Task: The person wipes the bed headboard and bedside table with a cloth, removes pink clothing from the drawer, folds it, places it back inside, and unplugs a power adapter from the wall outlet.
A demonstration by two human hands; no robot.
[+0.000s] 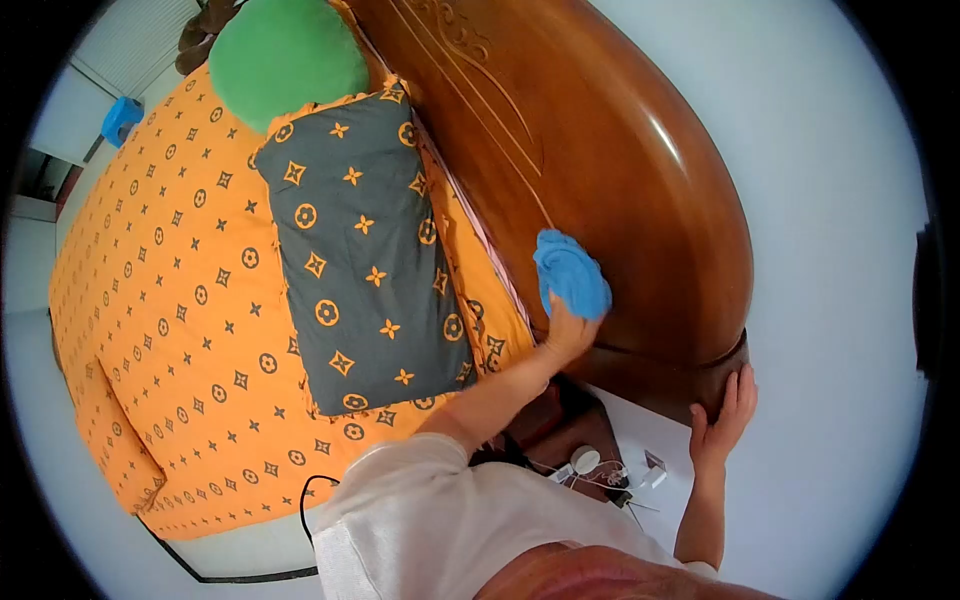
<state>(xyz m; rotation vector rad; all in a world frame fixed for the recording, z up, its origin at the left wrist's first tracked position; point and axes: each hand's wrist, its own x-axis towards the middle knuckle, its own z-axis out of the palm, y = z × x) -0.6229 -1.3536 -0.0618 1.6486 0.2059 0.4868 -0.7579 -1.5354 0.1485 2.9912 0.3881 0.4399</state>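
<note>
A blue cloth [572, 272] is bunched in my left hand [573, 332], pressed against the glossy brown wooden headboard [640, 200] near its lower part. My fingers are closed on the cloth's near edge. My right hand [728, 418] rests at the headboard's right end, thumb and fingers apart, with nothing seen in it. Beside the headboard lies a dark grey pillow [350, 250] with an orange pattern, on the orange patterned bedding [190, 330].
A round green cushion [288, 60] sits at the bed's head, past the pillow. Below my left forearm, a bedside table holds a white round object [585, 460], cables and white plugs. A blue stool [122, 120] stands beyond the bed at the upper left.
</note>
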